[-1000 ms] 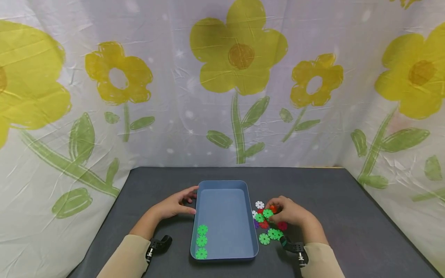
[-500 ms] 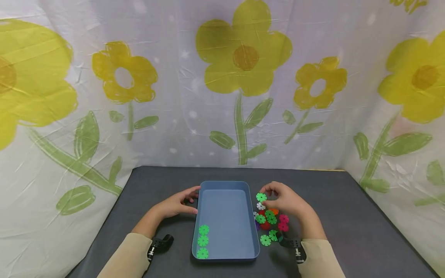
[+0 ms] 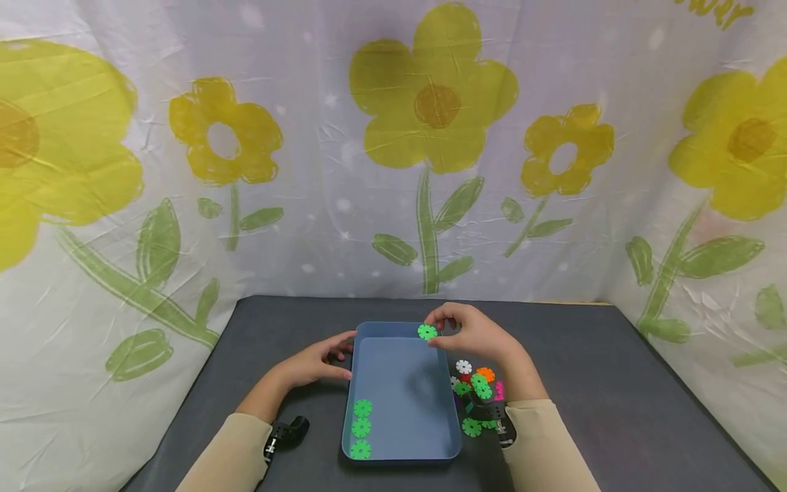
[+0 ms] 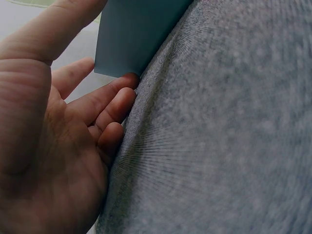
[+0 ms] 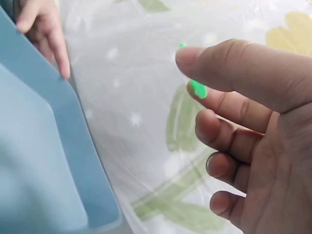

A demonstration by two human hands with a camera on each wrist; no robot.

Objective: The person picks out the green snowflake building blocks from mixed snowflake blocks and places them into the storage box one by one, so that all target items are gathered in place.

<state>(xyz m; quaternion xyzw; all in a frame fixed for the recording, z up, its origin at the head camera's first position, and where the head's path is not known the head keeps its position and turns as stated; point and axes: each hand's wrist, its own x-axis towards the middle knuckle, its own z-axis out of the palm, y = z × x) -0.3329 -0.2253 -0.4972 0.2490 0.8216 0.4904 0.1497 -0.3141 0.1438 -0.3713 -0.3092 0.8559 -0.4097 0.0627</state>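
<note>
Over the far right corner of the blue tray [image 3: 399, 393], my right hand [image 3: 472, 333] pinches a green plastic snowflake disc [image 3: 427, 332] between thumb and forefinger. In the right wrist view, only slivers of this disc [image 5: 199, 89] show past the thumb; the other fingers are loosely bent. My left hand [image 3: 316, 360] touches the outside of the tray's left wall, thumb and forefinger spread apart. In the left wrist view, its fingertips lie right at the tray's side [image 4: 131, 44]. A column of 3 green snowflake discs [image 3: 361, 428] lies along the tray's near left side.
Right of the tray is a pile of snowflake discs [image 3: 481, 386] in green, white, orange, red and pink, partly behind my right wrist and its camera [image 3: 488, 410]. A dark cloth covers the table [image 3: 590, 389]. A flower-printed curtain [image 3: 320, 225] hangs behind it.
My right hand has lifted a green snowflake disc from the pile and carried it left and away from me, over the tray's far right corner. My left hand has stayed at the tray.
</note>
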